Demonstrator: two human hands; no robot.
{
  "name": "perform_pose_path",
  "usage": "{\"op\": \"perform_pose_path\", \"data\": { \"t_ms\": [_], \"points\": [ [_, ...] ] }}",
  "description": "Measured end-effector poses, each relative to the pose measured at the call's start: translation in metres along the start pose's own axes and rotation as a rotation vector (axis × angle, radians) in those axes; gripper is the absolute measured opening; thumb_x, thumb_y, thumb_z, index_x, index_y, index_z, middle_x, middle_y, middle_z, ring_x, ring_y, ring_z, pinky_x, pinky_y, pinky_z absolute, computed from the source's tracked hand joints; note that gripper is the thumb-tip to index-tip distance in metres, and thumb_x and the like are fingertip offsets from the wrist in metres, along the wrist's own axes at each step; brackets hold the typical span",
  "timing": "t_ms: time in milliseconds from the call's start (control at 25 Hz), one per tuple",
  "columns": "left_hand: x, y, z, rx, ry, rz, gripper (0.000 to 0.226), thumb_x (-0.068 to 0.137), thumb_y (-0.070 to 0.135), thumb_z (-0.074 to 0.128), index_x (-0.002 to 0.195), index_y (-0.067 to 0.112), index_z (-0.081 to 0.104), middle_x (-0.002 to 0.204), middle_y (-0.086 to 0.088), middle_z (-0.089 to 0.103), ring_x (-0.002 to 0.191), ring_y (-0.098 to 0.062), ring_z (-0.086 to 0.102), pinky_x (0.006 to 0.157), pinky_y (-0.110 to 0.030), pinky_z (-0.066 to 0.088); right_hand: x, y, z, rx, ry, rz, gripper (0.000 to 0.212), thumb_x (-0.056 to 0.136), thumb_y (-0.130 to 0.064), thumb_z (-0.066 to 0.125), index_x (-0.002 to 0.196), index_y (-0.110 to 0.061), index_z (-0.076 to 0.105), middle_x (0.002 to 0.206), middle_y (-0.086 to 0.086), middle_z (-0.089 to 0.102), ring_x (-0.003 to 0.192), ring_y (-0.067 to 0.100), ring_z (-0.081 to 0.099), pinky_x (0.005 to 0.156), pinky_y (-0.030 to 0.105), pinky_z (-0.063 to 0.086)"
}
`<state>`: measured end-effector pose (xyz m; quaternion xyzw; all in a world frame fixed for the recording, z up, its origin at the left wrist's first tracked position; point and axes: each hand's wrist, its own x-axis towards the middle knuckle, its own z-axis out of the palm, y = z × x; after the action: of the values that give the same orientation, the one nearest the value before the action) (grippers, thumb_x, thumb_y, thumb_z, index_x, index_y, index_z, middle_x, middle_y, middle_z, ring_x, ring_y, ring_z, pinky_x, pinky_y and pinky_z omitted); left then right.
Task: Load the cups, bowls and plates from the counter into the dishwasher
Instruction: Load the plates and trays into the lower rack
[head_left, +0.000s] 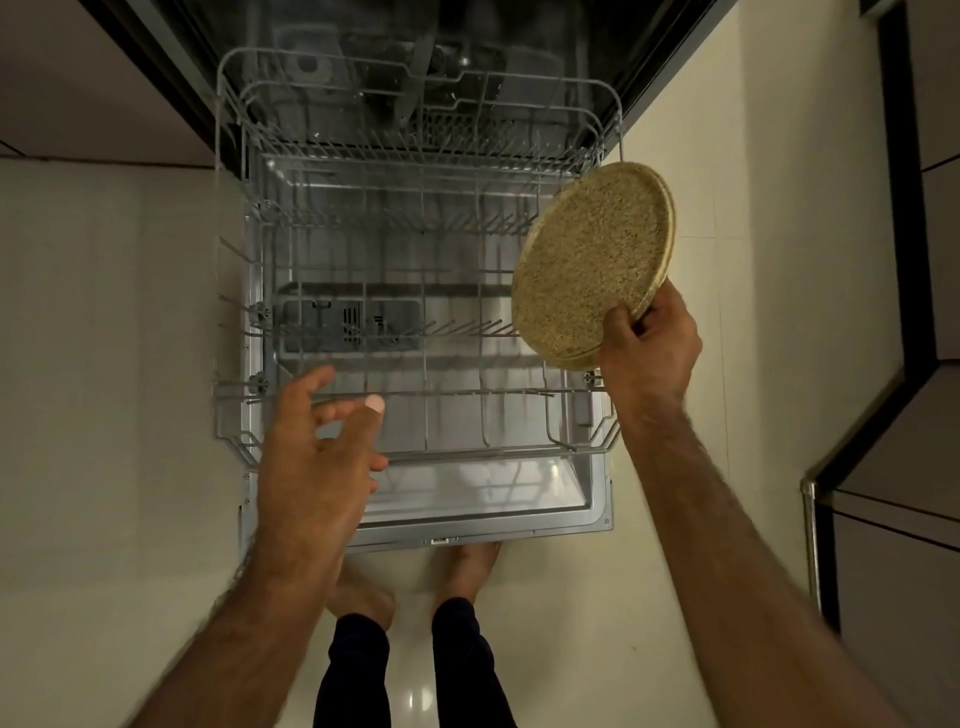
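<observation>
My right hand (647, 345) grips the lower edge of a stack of speckled tan plates (589, 262), tilted on edge above the right side of the lower dishwasher rack (415, 395). The stack looks like two plates, seen from the underside. My left hand (317, 462) hovers with fingers spread and nothing in it over the rack's front left corner. The grey wire rack is pulled out over the open dishwasher door (467, 499) and holds no dishes. Behind it lies the dark dishwasher tub (395, 67).
Cream floor tiles lie on both sides of the door. A dark cabinet edge with a metal handle (810, 540) stands at the right. My bare feet (467, 566) are just below the door's front edge.
</observation>
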<state>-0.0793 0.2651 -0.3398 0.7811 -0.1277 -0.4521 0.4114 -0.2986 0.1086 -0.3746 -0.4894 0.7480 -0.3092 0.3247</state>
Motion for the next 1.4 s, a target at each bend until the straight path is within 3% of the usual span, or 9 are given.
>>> {"op": "perform_pose_path", "data": {
  "t_ms": [160, 320, 520, 680, 920, 1080, 1200, 1280, 1400],
  "points": [
    [0.001, -0.004, -0.003, 0.006, 0.009, -0.001, 0.047, 0.095, 0.027, 0.070, 0.139, 0.030, 0.052, 0.108, 0.007, 0.069, 0.060, -0.015, 0.070, 0.053, -0.032, 0.052, 0.006, -0.001, 0.012, -0.121, 0.034, -0.038, 0.041, 0.093, -0.021, 0.060, 0.134, -0.018, 0.059, 0.104, -0.002, 0.071, 0.091, 0.014, 0.068, 0.086, 0.032, 0.060],
    [0.003, -0.007, -0.007, 0.025, 0.010, 0.009, 0.049, 0.095, 0.028, 0.070, 0.141, 0.028, 0.051, 0.109, 0.006, 0.069, 0.060, -0.014, 0.070, 0.049, -0.026, 0.052, 0.010, -0.007, 0.027, -0.172, 0.028, -0.083, 0.043, 0.093, -0.016, 0.059, 0.136, -0.016, 0.058, 0.110, -0.001, 0.070, 0.092, 0.010, 0.063, 0.068, -0.005, 0.042],
    [0.005, -0.012, -0.006, 0.028, 0.008, 0.008, 0.050, 0.096, 0.028, 0.069, 0.142, 0.026, 0.051, 0.109, 0.005, 0.069, 0.059, -0.012, 0.070, 0.048, -0.024, 0.051, 0.014, -0.011, 0.053, -0.233, 0.033, -0.102, 0.047, 0.094, -0.013, 0.057, 0.141, -0.015, 0.054, 0.116, 0.000, 0.069, 0.092, 0.003, 0.056, 0.074, 0.001, 0.040],
    [0.007, -0.013, -0.005, 0.026, 0.002, 0.008, 0.049, 0.096, 0.028, 0.069, 0.141, 0.027, 0.051, 0.108, 0.005, 0.069, 0.059, -0.012, 0.070, 0.047, -0.021, 0.051, 0.013, -0.003, 0.066, -0.227, -0.033, -0.037, 0.049, 0.096, -0.016, 0.058, 0.145, -0.015, 0.049, 0.122, 0.005, 0.068, 0.104, 0.012, 0.062, 0.083, 0.018, 0.044],
    [0.010, -0.013, -0.006, 0.047, 0.012, -0.005, 0.049, 0.096, 0.030, 0.069, 0.141, 0.027, 0.052, 0.107, 0.006, 0.070, 0.061, -0.014, 0.071, 0.048, -0.021, 0.052, 0.005, 0.008, 0.068, -0.178, -0.069, -0.003, 0.045, 0.094, -0.015, 0.060, 0.139, -0.014, 0.054, 0.123, 0.002, 0.066, 0.103, 0.007, 0.057, 0.094, 0.023, 0.047],
    [0.010, -0.010, -0.007, 0.054, 0.007, -0.004, 0.048, 0.096, 0.029, 0.069, 0.140, 0.027, 0.052, 0.106, 0.008, 0.070, 0.061, -0.014, 0.071, 0.049, -0.023, 0.051, 0.002, 0.015, 0.069, -0.165, -0.114, 0.056, 0.042, 0.091, -0.018, 0.063, 0.132, -0.012, 0.059, 0.115, 0.005, 0.070, 0.103, 0.021, 0.067, 0.094, 0.038, 0.058],
    [0.008, -0.008, -0.008, 0.062, 0.005, -0.003, 0.048, 0.095, 0.029, 0.070, 0.140, 0.027, 0.053, 0.107, 0.008, 0.070, 0.061, -0.014, 0.071, 0.049, -0.023, 0.052, -0.004, 0.014, 0.065, -0.127, -0.137, 0.082, 0.048, 0.091, -0.022, 0.067, 0.137, -0.016, 0.055, 0.119, 0.002, 0.068, 0.101, 0.013, 0.064, 0.081, 0.018, 0.055],
    [0.009, -0.006, -0.009, 0.068, 0.005, 0.006, 0.047, 0.095, 0.030, 0.070, 0.139, 0.027, 0.053, 0.107, 0.008, 0.070, 0.062, -0.015, 0.071, 0.051, -0.027, 0.053, -0.006, 0.015, 0.062, -0.111, -0.149, 0.094, 0.054, 0.092, -0.024, 0.069, 0.142, -0.019, 0.050, 0.126, -0.001, 0.065, 0.103, 0.007, 0.058, 0.070, 0.002, 0.043],
    [0.008, -0.005, -0.013, 0.074, 0.014, 0.032, 0.048, 0.095, 0.029, 0.069, 0.140, 0.027, 0.053, 0.108, 0.006, 0.070, 0.063, -0.014, 0.072, 0.052, -0.028, 0.054, -0.010, 0.013, 0.060, -0.050, -0.122, 0.104, 0.061, 0.092, -0.022, 0.071, 0.146, -0.021, 0.044, 0.132, -0.001, 0.063, 0.107, 0.006, 0.058, 0.073, 0.001, 0.045]
  ]
}}
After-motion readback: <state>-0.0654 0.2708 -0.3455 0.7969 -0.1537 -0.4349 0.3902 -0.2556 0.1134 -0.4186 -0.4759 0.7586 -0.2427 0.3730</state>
